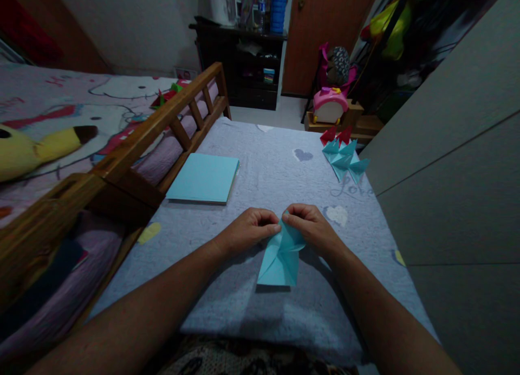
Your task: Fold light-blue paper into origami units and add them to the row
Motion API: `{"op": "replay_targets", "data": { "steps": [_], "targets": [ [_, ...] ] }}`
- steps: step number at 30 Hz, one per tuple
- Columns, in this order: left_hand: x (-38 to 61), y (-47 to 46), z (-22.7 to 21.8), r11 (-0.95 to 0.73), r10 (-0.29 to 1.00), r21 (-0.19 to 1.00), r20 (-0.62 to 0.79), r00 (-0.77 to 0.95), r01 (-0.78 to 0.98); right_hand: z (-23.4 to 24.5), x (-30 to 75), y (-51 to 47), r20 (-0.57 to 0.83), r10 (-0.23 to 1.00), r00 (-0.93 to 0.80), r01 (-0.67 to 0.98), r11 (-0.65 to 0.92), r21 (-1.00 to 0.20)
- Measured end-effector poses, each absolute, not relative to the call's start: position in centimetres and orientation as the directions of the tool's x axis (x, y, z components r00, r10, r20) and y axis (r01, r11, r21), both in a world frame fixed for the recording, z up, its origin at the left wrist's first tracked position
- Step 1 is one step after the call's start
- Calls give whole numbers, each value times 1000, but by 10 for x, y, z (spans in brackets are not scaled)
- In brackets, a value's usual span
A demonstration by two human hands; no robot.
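Two hands, the left hand [254,228] and the right hand [312,226], pinch one partly folded blue paper [278,272] at its far end; it extends between them toward the person. One blue stack [205,177] lies leftward. Far right, blue shapes [342,155] and red shapes [328,135] overlap; I can't count them surely.

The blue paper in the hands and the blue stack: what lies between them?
In the head view, the left hand and bare cloth lie between the paper and the stack.
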State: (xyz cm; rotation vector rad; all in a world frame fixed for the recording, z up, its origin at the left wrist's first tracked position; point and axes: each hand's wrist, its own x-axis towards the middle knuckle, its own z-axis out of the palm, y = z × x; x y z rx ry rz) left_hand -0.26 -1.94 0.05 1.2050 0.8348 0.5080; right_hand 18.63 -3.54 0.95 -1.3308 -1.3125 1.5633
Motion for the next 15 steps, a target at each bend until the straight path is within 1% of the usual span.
{"op": "replay_targets", "data": {
  "steps": [7,11,15],
  "targets": [
    [-5,-17,3,294,721,945,-317,616,143,11,187,-35,-256,944,-210,85,-243,-966],
    [-5,-19,5,320,718,938,-332,612,133,9,188,-34,-243,954,-177,92,-229,-969],
    [-5,-20,4,339,716,932,-345,607,130,8,190,-33,-235,953,-193,100,-219,-971]
  ]
}}
